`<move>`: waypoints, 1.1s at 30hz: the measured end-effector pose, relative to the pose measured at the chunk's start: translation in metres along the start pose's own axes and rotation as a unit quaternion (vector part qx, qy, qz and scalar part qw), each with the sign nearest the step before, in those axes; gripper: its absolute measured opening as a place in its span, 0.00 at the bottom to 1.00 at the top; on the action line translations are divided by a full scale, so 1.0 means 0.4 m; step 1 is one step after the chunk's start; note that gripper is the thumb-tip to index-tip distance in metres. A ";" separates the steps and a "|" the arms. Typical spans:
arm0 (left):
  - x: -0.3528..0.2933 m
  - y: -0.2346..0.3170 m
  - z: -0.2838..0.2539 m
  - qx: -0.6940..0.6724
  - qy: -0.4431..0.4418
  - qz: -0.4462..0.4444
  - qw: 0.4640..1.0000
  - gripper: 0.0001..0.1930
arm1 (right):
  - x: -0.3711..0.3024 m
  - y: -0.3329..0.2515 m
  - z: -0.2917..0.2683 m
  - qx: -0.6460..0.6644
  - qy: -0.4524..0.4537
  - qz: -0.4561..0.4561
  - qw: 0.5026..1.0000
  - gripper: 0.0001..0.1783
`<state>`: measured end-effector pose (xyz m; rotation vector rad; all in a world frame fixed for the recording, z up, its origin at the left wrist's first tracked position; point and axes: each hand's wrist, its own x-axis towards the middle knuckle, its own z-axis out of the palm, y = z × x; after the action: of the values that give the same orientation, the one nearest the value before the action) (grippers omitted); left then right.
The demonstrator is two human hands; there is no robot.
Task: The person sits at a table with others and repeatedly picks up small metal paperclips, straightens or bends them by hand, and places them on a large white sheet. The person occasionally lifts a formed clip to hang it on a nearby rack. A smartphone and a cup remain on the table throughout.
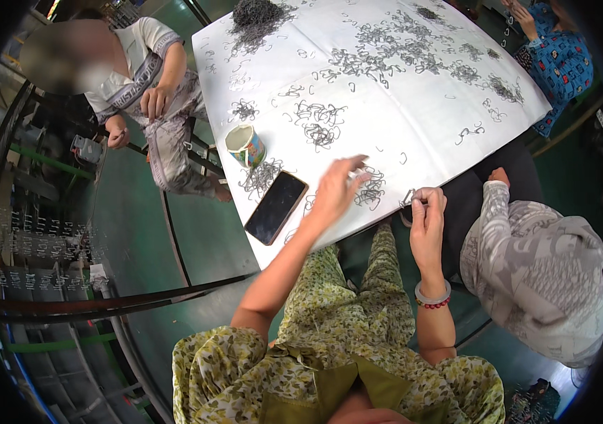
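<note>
My left hand (338, 189), slightly blurred, reaches over the table's near edge with its fingers stretched apart. Just beside its fingertips lies a small pile of grey, bent wire hooks (370, 191). At the table's edge, my right hand (429, 218) is closed in a pinch on a few wire hooks (408, 198), partly hidden by the fingers. A dark phone (276, 208) rests left of my left forearm. Behind the phone, more hooks (262, 177) lie near a colourful paper cup (245, 145).
The white-covered table (428, 145) carries several scattered hook piles and a dense heap (257, 21) at the far left. One person (142, 92) sits at the left, another in grey (538, 272) at my right, and one in blue (563, 63) at the far right. Racks hung with hooks (33, 237) stand left.
</note>
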<state>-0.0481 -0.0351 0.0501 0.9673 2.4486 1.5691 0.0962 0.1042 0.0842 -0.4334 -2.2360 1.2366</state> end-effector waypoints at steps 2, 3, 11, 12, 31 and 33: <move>0.104 -0.095 -0.021 0.175 0.037 0.015 0.984 0.12 | -0.001 0.000 -0.007 -0.011 0.006 -0.001 1.000 0.02; 0.145 -0.116 -0.022 0.215 0.061 -0.007 0.975 0.13 | -0.001 0.001 -0.012 -0.012 0.010 -0.002 1.000 0.02; 0.225 -0.261 0.070 0.404 0.013 0.000 0.915 0.08 | -0.015 0.015 -0.054 -0.033 0.009 -0.012 0.999 0.04; 0.214 -0.262 0.074 0.385 0.011 -0.005 0.923 0.08 | -0.013 0.006 -0.056 -0.039 0.011 -0.009 0.999 0.04; -0.151 0.259 0.087 -0.174 0.044 0.064 0.982 0.05 | -0.112 -0.069 -0.030 -0.085 0.043 -0.073 0.993 0.06; -0.164 0.261 0.082 -0.248 0.026 0.033 0.968 0.04 | -0.116 -0.077 -0.023 -0.075 0.050 -0.084 0.992 0.06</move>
<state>0.0654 -0.0159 0.1052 0.9243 1.9076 2.1043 0.1383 0.0704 0.1001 -0.3474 -2.2382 0.9450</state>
